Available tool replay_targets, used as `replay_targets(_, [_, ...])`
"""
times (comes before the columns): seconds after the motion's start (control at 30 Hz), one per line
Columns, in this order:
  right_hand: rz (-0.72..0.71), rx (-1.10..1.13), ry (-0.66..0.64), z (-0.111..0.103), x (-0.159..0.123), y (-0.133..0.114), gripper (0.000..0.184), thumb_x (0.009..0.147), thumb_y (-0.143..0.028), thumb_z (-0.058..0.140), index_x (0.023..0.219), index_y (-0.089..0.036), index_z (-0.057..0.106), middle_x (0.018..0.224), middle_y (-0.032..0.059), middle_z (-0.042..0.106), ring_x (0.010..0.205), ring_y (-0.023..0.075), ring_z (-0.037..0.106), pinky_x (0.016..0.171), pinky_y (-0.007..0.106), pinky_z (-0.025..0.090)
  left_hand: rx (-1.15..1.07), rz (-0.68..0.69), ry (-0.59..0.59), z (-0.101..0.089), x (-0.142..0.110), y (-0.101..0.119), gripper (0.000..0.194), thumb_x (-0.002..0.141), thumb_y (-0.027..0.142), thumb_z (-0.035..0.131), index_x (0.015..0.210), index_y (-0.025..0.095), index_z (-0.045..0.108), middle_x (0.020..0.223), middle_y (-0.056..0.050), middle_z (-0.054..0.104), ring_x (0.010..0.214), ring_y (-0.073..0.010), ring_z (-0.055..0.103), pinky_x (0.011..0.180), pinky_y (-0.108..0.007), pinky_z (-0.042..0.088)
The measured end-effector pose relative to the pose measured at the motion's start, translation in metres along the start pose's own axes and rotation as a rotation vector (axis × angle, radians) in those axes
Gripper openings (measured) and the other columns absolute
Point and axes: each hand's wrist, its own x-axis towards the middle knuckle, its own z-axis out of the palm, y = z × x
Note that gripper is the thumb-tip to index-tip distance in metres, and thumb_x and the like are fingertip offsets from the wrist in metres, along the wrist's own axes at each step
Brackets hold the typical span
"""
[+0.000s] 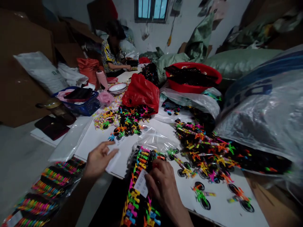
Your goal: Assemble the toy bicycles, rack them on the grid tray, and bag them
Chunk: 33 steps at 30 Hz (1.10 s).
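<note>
A clear plastic bag packed with rows of colourful toy bicycles [133,195] stands at the table's front edge, with a white printed label [141,183] on it. My right hand [164,178] grips the bag's upper right side, fingers curled and thumb beside the label; its fingertips are partly hidden. To the left, my left hand [99,159] hovers over the table edge with thumb and forefinger apart, nothing visible between them. Close by its thumb lies a white paper strip [113,160]. Loose toy bicycles [201,195] with candy-like tubes lie right of the bag.
A heap of toy bicycles [203,148] covers the table's right side. Behind are a red plastic bag [142,91], a red basin [175,86] and a blue basket [88,105]. Packed bags [38,203] lie lower left. Another person [112,53] sits at the far end.
</note>
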Motion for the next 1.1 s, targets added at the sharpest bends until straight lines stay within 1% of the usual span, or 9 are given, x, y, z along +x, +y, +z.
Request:
replay_targets(0.07, [-0.035,-0.121,0.028,0.005,0.004,-0.002,0.008,0.083,-0.018,0.051,0.077,-0.02,0.055,0.106,0.0084,0.053,0.095,0.026,0.047,0.088,0.049,0.037,0.204,0.166,0.118,0.0,0.024,-0.004,0.044,0.076,0.044,0.054,0.108,0.015,0.059,0.074,-0.002,0.056,0.068,-0.0188,0.055,0.062,-0.028,0.045])
replay_targets(0.13, [-0.032,-0.199,0.056,0.01,0.008,-0.005,0.008,0.081,-0.016,0.051,0.077,-0.021,0.056,0.105,0.0087,0.054,0.094,0.0267,0.047,0.091,0.053,0.034,0.348,0.341,0.107,0.007,0.033,-0.003,0.04,0.08,0.035,0.049,0.113,0.014,0.056,0.105,-0.011,0.057,0.098,-0.0268,0.054,0.086,-0.038,0.044])
replay_targets(0.3, [0.068,-0.089,0.125,0.002,0.0,0.006,0.02,0.085,-0.028,0.054,0.105,-0.023,0.056,0.117,0.0104,0.049,0.107,0.0287,0.045,0.089,0.048,0.041,0.159,0.427,-0.431,0.041,0.007,0.001,0.035,0.078,0.021,0.049,0.112,0.019,0.057,0.112,-0.008,0.058,0.103,-0.0214,0.055,0.091,-0.034,0.044])
replay_targets(0.37, [0.146,-0.066,0.19,-0.008,-0.008,0.019,0.025,0.088,-0.031,0.052,0.111,-0.023,0.053,0.118,0.0113,0.049,0.109,0.0283,0.045,0.089,0.046,0.042,0.081,0.372,-0.482,0.054,-0.004,0.0,0.035,0.079,0.017,0.046,0.112,0.019,0.056,0.11,-0.007,0.06,0.101,-0.0193,0.057,0.09,-0.031,0.045])
replay_targets(0.57, [0.315,0.03,0.116,-0.017,-0.022,0.054,0.029,0.087,-0.031,0.05,0.115,-0.022,0.051,0.111,0.009,0.055,0.102,0.0243,0.053,0.083,0.038,0.047,0.137,0.37,-0.415,0.067,-0.004,0.0,0.027,0.084,0.017,0.038,0.104,0.02,0.057,0.101,-0.005,0.06,0.093,-0.0183,0.059,0.082,-0.03,0.046])
replay_targets(0.73, [0.36,0.108,0.133,-0.005,-0.008,0.055,0.023,0.089,-0.031,0.046,0.105,-0.019,0.059,0.098,0.0072,0.062,0.09,0.0218,0.057,0.078,0.033,0.046,0.217,0.43,-0.343,0.067,-0.002,0.001,0.021,0.088,0.025,0.039,0.089,0.019,0.059,0.088,-0.003,0.06,0.085,-0.0182,0.058,0.077,-0.029,0.044])
replay_targets(0.83, [0.387,0.118,0.113,-0.006,0.002,0.056,0.023,0.09,-0.034,0.045,0.092,-0.019,0.062,0.089,0.0058,0.064,0.081,0.0207,0.059,0.072,0.031,0.046,0.144,0.354,-0.268,0.073,-0.002,0.0,0.021,0.088,0.028,0.04,0.08,0.019,0.058,0.079,0.0,0.06,0.073,-0.0148,0.057,0.068,-0.025,0.043])
replay_targets(0.97, [0.347,0.066,0.104,-0.009,0.007,0.06,0.026,0.09,-0.037,0.044,0.084,-0.019,0.062,0.081,0.0044,0.064,0.072,0.0193,0.057,0.068,0.03,0.045,-0.014,0.26,-0.178,0.079,-0.005,0.0,0.022,0.087,0.03,0.043,0.074,0.018,0.055,0.072,0.002,0.057,0.068,-0.0124,0.055,0.063,-0.021,0.041])
replay_targets(1.1, [0.221,0.082,0.066,-0.01,-0.005,0.058,0.023,0.092,-0.035,0.042,0.083,-0.019,0.055,0.079,0.0042,0.059,0.071,0.0181,0.055,0.066,0.029,0.044,-0.076,0.399,-0.178,0.071,-0.019,-0.004,0.022,0.09,0.027,0.04,0.076,0.018,0.054,0.076,-0.001,0.056,0.074,-0.0135,0.054,0.069,-0.023,0.042])
